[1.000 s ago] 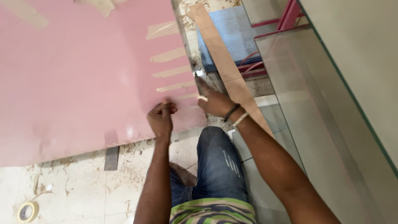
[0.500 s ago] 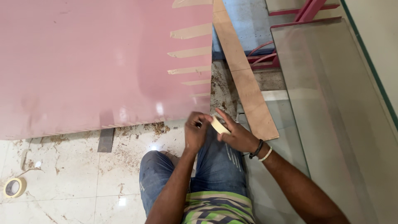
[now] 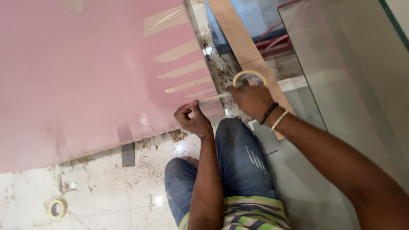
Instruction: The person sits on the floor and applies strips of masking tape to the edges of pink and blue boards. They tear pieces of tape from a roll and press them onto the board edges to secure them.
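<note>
We're mid-strip: left hand (image 3: pixel 194 119) pinches the tape end (image 3: pixel 200 101) on the pink panel (image 3: pixel 76 81) (frame centre), right hand (image 3: pixel 251 99) grips the masking tape roll (image 3: pixel 249 78); next looks like press and tear.

A strip of masking tape (image 3: pixel 213 97) is being stretched from a tape roll (image 3: pixel 249 78) in the right hand (image 3: pixel 252 99), while its end is being pinched by the left hand (image 3: pixel 194 119) at the pink panel (image 3: pixel 85 72).

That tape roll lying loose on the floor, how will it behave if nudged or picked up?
The tape roll lies flat on its side, so it would likely slide, not roll. It is a thin open ring, so probably light. The glossy floor may let it skid.
</note>
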